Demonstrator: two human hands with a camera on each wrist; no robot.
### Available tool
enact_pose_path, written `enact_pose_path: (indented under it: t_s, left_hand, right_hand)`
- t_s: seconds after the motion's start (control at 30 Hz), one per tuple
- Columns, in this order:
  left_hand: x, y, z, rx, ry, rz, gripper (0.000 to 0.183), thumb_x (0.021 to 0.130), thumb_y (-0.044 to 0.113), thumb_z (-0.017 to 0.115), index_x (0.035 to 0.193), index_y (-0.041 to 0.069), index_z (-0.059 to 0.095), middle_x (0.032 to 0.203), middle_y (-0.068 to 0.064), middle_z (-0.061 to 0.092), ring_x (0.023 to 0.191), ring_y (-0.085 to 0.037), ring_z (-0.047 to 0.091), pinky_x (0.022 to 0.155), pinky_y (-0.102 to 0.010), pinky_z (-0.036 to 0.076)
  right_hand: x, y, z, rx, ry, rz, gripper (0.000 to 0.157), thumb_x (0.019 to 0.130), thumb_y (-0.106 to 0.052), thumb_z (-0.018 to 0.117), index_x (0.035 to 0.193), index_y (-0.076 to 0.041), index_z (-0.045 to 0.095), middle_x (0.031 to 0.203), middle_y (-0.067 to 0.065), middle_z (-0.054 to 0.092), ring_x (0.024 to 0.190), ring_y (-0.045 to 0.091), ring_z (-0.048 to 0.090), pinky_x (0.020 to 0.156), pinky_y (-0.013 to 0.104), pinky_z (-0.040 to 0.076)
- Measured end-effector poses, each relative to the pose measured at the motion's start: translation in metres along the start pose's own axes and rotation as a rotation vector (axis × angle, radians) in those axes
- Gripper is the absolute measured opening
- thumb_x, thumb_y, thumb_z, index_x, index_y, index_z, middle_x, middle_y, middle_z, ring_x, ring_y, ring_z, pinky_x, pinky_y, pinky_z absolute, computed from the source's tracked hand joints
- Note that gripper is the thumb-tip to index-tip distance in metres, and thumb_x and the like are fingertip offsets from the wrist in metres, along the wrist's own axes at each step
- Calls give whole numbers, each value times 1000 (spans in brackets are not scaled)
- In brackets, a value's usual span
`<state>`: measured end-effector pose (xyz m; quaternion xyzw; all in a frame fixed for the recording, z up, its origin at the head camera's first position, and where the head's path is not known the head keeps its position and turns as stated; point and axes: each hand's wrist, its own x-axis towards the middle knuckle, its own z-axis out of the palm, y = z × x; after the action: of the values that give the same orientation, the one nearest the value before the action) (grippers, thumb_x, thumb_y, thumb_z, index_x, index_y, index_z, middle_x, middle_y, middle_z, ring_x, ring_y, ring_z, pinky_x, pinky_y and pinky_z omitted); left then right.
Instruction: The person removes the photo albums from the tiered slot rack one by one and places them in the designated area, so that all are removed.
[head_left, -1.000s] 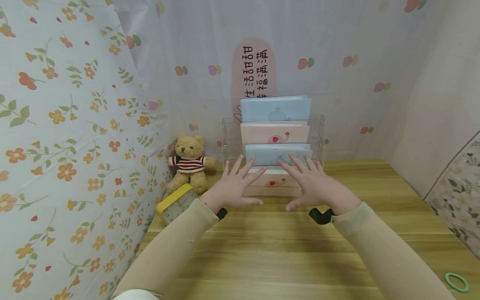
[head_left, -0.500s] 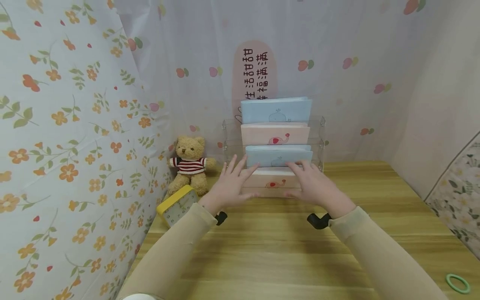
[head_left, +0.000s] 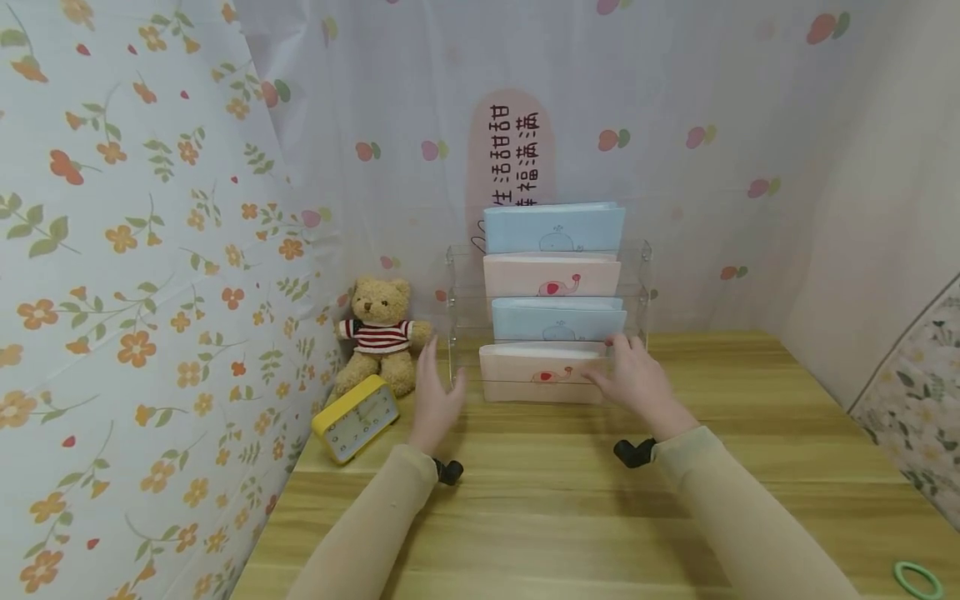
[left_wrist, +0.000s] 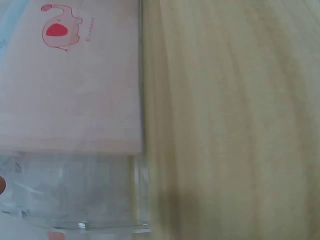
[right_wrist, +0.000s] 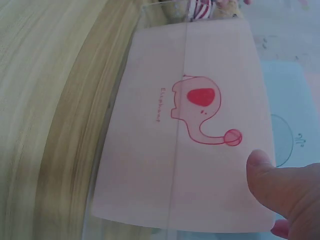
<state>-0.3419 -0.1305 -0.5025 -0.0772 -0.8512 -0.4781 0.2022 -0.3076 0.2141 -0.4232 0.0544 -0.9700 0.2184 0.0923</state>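
A clear stepped rack [head_left: 467, 290] holds blue and pink booklets in tiers. In the lowest tier stands a pink booklet [head_left: 517, 387] with a red elephant drawing. My right hand [head_left: 639, 382] pinches its upper right corner. The right wrist view shows the thumb [right_wrist: 270, 180] on the cover near the top edge, a fingertip showing past the side edge. Above it are a blue whale booklet [head_left: 517, 321], another pink booklet [head_left: 510, 275] and a blue one [head_left: 525, 227] at the back. My left hand [head_left: 437, 404] is held with fingers extended near the rack's left side, holding nothing.
A teddy bear [head_left: 381, 333] in a striped sweater sits left of the rack. In front of it stands a yellow clock [head_left: 358, 421], close to my left hand. A green ring [head_left: 918, 580] lies at the table's right front. Patterned cloth hangs behind and at both sides.
Both hands were spread in front of the rack. The left has shifted left and down, beside the rack; the right has moved to the front pink booklet's right corner and taken hold.
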Motion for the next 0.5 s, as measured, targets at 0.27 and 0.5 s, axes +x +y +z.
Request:
enact_pose_path:
  t_s: [0.27,0.5]
  left_hand:
    - [-5,-19,10,-216,-39,-145,76,115,29,62,178,23,19,180,-20,32,161,-48,41,131,-64,39]
    - [-8,-30,21,-272,-29,-186,62,115,16,57,173,13,35,163,-30,54,151,-45,56,126,-57,48]
  right_hand:
    - [9,10,9,92,-3,-16,76,105,-44,76,155,3,43,155,36,54,141,55,56,114,71,51]
    - [12,7,13,162,-1,-49,71,103,-38,79,152,5,49,148,33,61,136,51,61,115,67,52]
